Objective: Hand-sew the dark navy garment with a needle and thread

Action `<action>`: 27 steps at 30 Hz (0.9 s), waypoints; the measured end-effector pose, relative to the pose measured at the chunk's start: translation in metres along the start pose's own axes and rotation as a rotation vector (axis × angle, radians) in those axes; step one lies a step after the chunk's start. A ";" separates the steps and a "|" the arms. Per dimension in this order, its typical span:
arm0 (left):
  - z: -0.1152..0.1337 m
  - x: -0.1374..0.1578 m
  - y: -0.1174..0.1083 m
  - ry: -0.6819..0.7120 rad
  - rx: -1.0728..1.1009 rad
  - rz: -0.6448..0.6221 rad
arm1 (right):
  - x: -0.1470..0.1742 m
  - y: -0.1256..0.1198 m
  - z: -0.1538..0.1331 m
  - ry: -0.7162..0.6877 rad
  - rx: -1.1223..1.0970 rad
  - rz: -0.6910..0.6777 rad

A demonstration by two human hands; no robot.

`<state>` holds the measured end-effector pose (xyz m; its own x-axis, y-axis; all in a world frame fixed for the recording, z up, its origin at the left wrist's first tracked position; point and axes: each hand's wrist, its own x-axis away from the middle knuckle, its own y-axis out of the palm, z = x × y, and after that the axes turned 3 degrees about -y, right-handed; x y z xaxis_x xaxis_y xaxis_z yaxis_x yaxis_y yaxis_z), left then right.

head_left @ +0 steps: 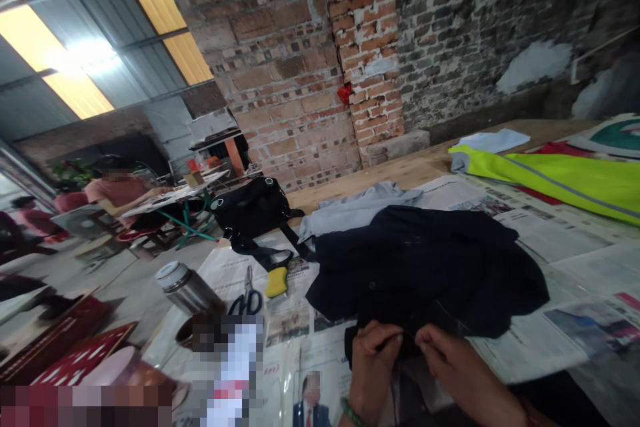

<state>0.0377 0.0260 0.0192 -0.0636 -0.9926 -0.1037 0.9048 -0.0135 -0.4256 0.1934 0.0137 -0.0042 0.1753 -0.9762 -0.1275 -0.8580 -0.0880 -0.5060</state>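
A dark navy garment [415, 260] lies bunched on the newspaper-covered table in front of me. At its near edge my left hand [373, 360] is closed, pinching a fold of the dark cloth, with a green beaded bracelet [353, 411] at the wrist. Close beside it on the right, my right hand [447, 360] is also closed, thumb and fingertips pressed together against the garment. Whatever is between those fingertips is too small to make out. Behind the dark garment lies a light grey cloth [340, 213].
To the left are dark-handled scissors [246, 300], a yellow sponge-like block [277, 282], a steel flask [187, 287] and a black bag [253, 213]. A neon-yellow garment [565, 180] and an iron [613, 137] sit at right. People [117, 190] sit at tables further back.
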 end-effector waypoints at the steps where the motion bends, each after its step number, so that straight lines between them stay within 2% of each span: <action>1: -0.001 0.000 0.000 -0.002 0.002 0.000 | -0.001 0.000 -0.002 -0.008 0.000 0.006; 6: 0.000 0.002 0.001 0.038 -0.010 -0.057 | -0.006 0.004 -0.014 -0.018 -0.011 0.008; 9: 0.001 0.001 0.001 0.076 0.071 -0.031 | -0.006 0.005 -0.014 -0.008 -0.050 -0.043; 13: -0.003 0.001 0.001 0.065 0.053 0.023 | -0.004 -0.009 -0.008 -0.119 -0.001 -0.132; 14: -0.004 0.001 0.002 0.051 0.032 0.036 | -0.005 -0.015 -0.007 -0.145 0.030 -0.116; 16: -0.006 0.001 0.003 0.038 0.010 0.058 | -0.009 -0.027 -0.007 -0.170 0.088 0.003; 18: -0.007 0.002 0.005 0.066 0.017 0.061 | -0.018 -0.036 -0.008 -0.185 0.111 0.172; 20: -0.005 0.002 0.006 0.117 0.025 0.062 | -0.028 -0.038 -0.010 -0.192 0.087 0.233; 24: 0.000 0.003 0.007 0.187 0.004 0.090 | -0.038 -0.030 -0.007 -0.130 0.029 0.069; 27: 0.000 0.003 0.006 0.199 -0.016 0.095 | -0.032 -0.024 0.000 -0.086 0.019 0.074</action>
<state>0.0434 0.0227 0.0166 -0.0613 -0.9459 -0.3186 0.9038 0.0829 -0.4198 0.2084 0.0468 0.0119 0.1532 -0.9593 -0.2372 -0.8608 -0.0116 -0.5089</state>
